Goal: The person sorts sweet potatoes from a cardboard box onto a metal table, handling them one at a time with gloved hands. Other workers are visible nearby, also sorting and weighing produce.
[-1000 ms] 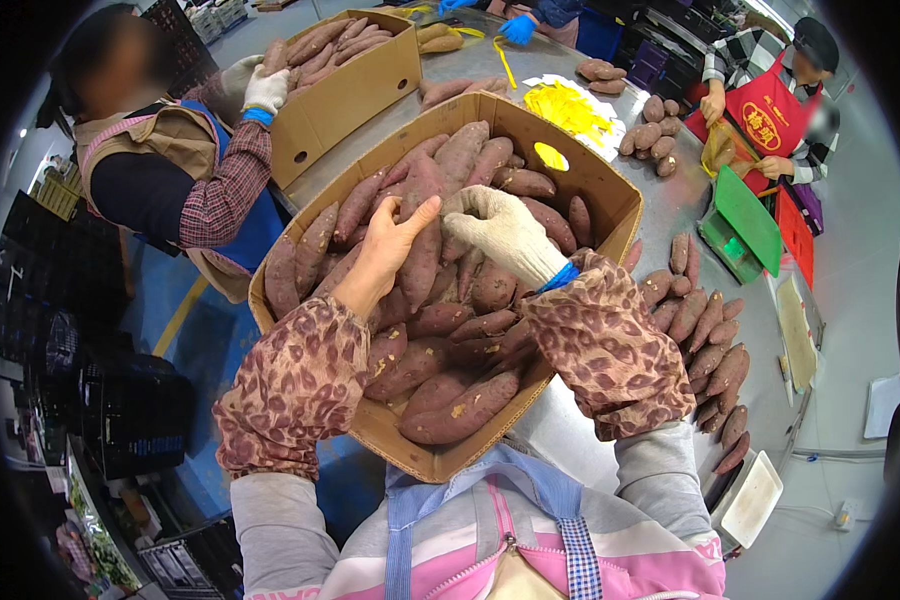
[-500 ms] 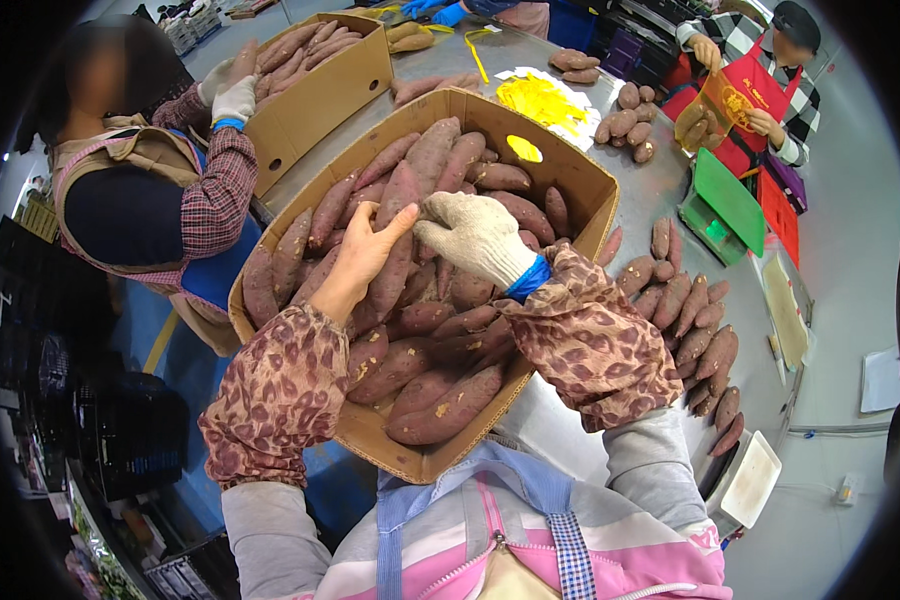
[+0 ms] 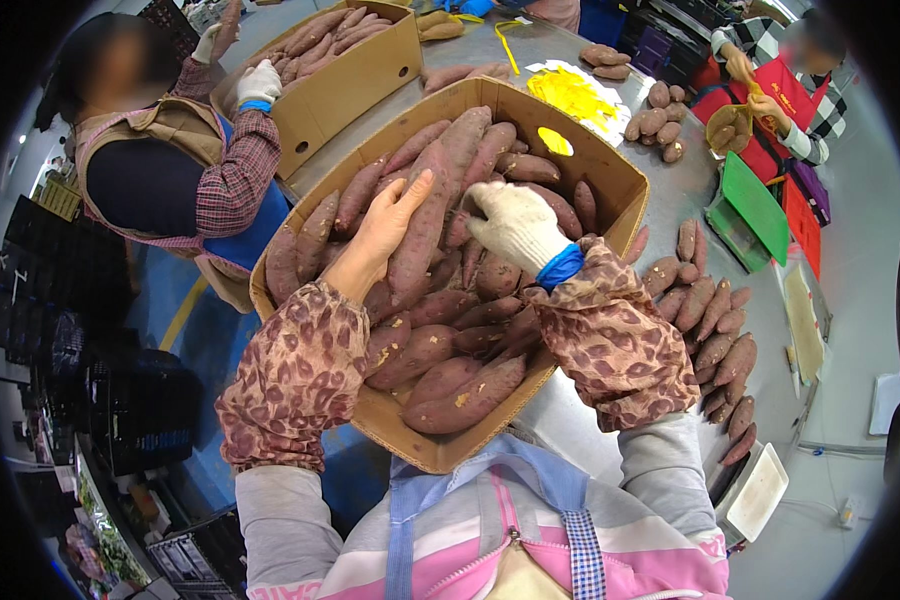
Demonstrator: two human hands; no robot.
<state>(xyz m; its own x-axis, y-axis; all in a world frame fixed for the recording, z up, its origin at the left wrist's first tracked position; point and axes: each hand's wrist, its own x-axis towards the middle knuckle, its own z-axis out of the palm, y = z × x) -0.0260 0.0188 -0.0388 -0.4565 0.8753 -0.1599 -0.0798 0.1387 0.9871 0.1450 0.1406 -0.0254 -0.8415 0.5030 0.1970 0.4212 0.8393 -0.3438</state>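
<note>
My bare left hand (image 3: 395,225) grips a long reddish-purple sweet potato (image 3: 422,225), with the thumb laid along its side. Close beside it, to the right, is my right hand (image 3: 515,222) in a white knitted glove. Its fingers are curled in over the pile; what they hold, if anything, is hidden. Both hands are above an open cardboard box (image 3: 610,212) heaped with sweet potatoes. Several larger ones, such as a sweet potato (image 3: 465,395) with pale scuffs, lie at the box's near end.
Loose sweet potatoes (image 3: 715,325) lie on the metal table (image 3: 570,410) at right. Beyond stand a green scale (image 3: 750,210) and yellow net bags (image 3: 570,92). A co-worker (image 3: 160,170) at left works at another box (image 3: 355,90); another person (image 3: 770,95) at far right holds a filled net bag.
My right hand has moved slightly away from my left, its fingers more curled. The left hand keeps its sweet potato. The left co-worker's hands have separated, one raising a sweet potato. The view has shifted.
</note>
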